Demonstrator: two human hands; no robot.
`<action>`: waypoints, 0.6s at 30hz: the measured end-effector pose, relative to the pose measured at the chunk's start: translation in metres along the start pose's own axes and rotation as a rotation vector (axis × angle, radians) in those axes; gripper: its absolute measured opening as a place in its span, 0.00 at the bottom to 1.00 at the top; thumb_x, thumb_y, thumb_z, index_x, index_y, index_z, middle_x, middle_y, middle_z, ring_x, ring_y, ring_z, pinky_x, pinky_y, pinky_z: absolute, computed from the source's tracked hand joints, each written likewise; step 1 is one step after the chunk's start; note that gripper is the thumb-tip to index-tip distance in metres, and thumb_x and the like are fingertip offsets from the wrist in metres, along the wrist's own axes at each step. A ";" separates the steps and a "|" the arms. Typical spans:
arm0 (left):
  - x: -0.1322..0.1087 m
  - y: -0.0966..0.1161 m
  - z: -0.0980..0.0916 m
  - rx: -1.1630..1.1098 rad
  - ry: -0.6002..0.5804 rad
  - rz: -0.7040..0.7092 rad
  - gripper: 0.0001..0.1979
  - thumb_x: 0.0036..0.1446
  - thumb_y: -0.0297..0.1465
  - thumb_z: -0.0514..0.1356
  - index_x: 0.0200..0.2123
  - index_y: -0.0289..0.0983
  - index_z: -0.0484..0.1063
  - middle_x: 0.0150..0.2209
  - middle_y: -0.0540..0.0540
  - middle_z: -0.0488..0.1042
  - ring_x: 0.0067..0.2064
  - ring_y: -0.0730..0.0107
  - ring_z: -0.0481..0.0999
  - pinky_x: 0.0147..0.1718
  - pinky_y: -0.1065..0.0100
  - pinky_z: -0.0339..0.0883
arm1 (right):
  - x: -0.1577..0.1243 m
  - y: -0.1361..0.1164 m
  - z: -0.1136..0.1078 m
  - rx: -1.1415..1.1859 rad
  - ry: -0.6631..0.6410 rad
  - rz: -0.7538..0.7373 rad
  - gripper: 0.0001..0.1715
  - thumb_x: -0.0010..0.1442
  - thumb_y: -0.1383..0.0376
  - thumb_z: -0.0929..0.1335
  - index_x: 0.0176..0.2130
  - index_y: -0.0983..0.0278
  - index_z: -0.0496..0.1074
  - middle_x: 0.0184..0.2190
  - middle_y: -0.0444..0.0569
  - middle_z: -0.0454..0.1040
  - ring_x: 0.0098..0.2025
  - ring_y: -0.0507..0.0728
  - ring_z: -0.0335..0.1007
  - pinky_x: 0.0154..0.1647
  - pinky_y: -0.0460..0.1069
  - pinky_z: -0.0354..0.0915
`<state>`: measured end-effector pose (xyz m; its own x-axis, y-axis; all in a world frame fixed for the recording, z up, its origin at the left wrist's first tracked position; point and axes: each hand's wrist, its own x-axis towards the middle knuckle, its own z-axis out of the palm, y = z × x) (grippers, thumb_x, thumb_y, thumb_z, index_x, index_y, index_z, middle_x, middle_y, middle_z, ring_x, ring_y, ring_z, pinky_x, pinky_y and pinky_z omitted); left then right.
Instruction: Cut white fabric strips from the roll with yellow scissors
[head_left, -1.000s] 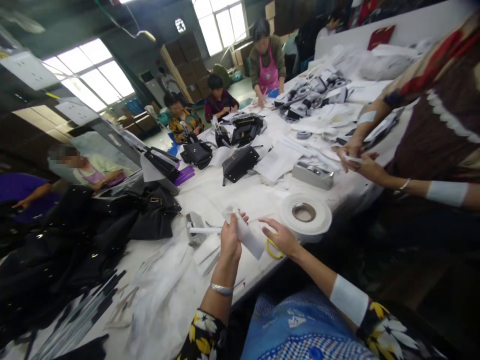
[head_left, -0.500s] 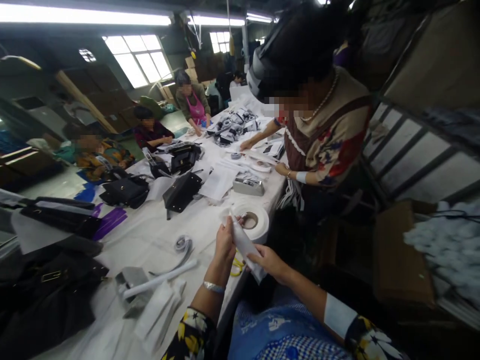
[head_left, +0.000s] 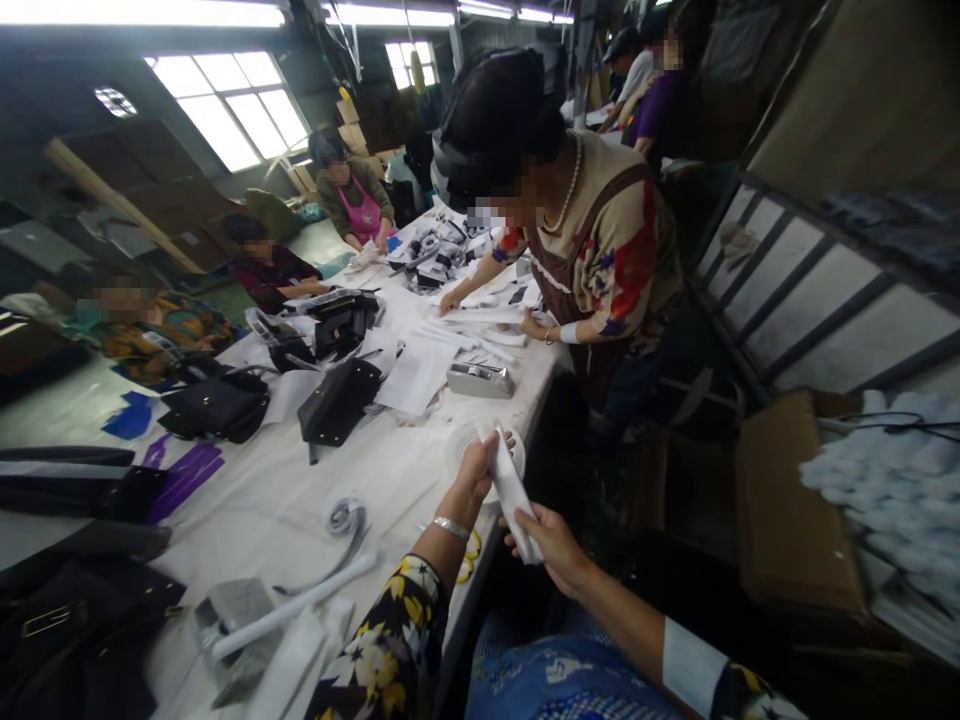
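Both my hands hold a folded white strip (head_left: 511, 490) of soft sheet material at the table's edge. My left hand (head_left: 480, 462) is closed around its upper end. Lower down, my right hand (head_left: 551, 545) pinches the strip between thumb and fingers. Behind the strip lies a white roll (head_left: 459, 440), partly hidden by my left hand. Yellow-handled scissors (head_left: 466, 560) rest at the table edge beside my left wrist, mostly covered by it.
A grey tape dispenser (head_left: 480, 379) stands beyond the roll. Black handbags (head_left: 341, 402) and purple strips (head_left: 187, 482) lie to the left. A coiled grey strip (head_left: 345, 515) and a white tube (head_left: 296, 605) are nearer. A co-worker (head_left: 592, 230) handles white strips across the table corner.
The folded strip looks narrower now, and my right fingers have wrapped further around it. The view has shifted right. The co-worker leans lower over the table.
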<state>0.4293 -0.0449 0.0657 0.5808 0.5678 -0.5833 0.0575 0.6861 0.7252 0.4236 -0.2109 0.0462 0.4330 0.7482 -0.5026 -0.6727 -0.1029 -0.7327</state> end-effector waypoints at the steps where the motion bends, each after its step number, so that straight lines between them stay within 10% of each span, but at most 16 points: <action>1: 0.003 0.002 0.004 0.015 -0.010 0.011 0.17 0.61 0.31 0.58 0.49 0.25 0.71 0.40 0.30 0.78 0.35 0.64 0.80 0.32 0.70 0.72 | 0.003 -0.001 -0.003 0.006 0.002 -0.007 0.18 0.55 0.56 0.72 0.38 0.69 0.71 0.34 0.52 0.78 0.25 0.50 0.72 0.22 0.43 0.69; 18: 0.046 0.005 0.034 -0.043 -0.016 -0.157 0.12 0.57 0.26 0.59 0.43 0.27 0.72 0.37 0.35 0.78 0.36 0.63 0.79 0.34 0.69 0.71 | 0.028 -0.033 -0.030 0.118 0.021 0.120 0.22 0.48 0.54 0.76 0.35 0.68 0.72 0.31 0.51 0.77 0.26 0.51 0.73 0.22 0.43 0.68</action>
<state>0.4839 -0.0302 0.0550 0.5804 0.4454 -0.6818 0.1133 0.7849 0.6092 0.4759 -0.2056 0.0426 0.3569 0.7214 -0.5935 -0.7855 -0.1121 -0.6086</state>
